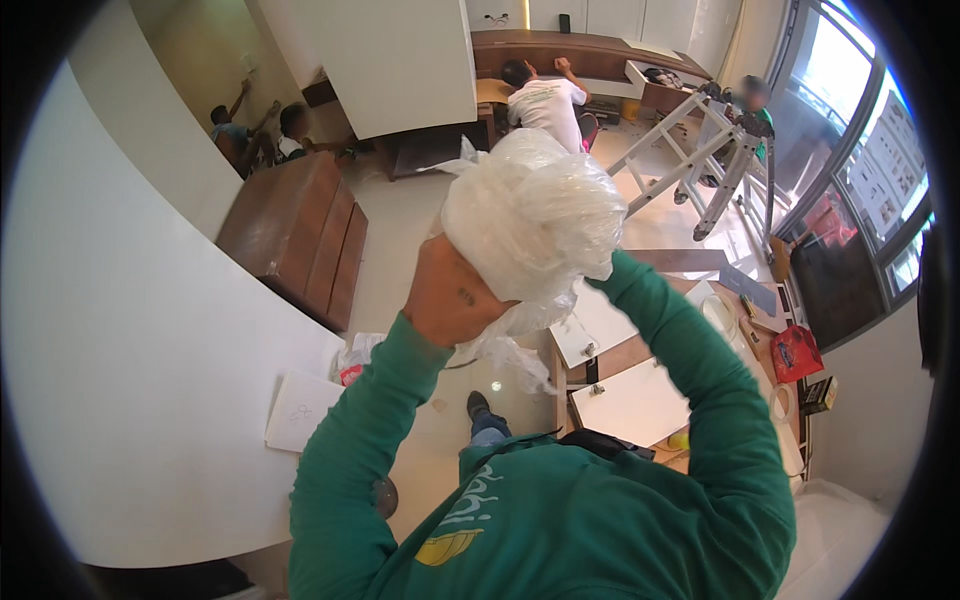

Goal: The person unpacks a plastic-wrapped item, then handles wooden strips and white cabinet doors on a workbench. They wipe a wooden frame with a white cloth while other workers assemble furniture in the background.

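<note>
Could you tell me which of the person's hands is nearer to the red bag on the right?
Right. The right hand is hidden behind the plastic wrap bundle, on the red bag's side; the left hand grips the bundle's far side.

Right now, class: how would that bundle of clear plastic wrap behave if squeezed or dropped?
The bundle of clear plastic wrap looks crumpled and puffy, so it probably squashes easily. The left hand grips it from below, well above the floor, suggesting it is light. Loose tails hang down: likely floppy.

one crumpled plastic wrap bundle [535, 215], one stepladder [700, 150], three other people, two white panels.
</note>
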A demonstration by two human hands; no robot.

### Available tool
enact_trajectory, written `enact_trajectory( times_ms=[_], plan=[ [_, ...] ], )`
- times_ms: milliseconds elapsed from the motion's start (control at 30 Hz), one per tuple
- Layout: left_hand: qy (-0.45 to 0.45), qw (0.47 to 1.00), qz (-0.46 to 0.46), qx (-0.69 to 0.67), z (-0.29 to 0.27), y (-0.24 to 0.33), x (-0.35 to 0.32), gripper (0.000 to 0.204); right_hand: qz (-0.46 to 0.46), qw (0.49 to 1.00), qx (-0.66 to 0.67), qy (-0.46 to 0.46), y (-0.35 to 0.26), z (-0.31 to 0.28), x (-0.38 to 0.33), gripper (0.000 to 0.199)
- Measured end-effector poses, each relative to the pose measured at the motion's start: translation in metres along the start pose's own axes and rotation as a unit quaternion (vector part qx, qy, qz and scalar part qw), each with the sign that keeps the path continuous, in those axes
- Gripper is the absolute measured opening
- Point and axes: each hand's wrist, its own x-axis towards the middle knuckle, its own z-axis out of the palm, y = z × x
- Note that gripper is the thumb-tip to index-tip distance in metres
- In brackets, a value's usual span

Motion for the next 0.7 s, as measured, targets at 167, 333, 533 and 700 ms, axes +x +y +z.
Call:
enact_trajectory(
  times_ms=[167, 333, 533, 700],
  plan=[
    [-0.057, 0.993, 0.037, -0.093, 0.040, -0.042, -0.003, 0.073, 0.051, 0.998, 0.022, 0.040, -0.002, 0.055, -0.044, 0.033],
    [-0.083, 0.946, -0.130, -0.286, 0.047, -0.078, -0.001, 0.081, 0.070, 0.993, -0.080, 0.047, 0.027, 0.024, -0.036, 0.031],
    [0.019, 0.904, -0.259, -0.339, 0.059, -0.092, -0.001, 0.058, 0.287, 0.943, -0.166, -0.030, 0.029, -0.010, -0.060, 0.021],
    [0.019, 0.982, -0.186, -0.020, 0.052, -0.125, 0.013, 0.051, 0.225, 0.963, -0.146, -0.031, -0.027, -0.007, -0.089, 0.020]
  ],
)
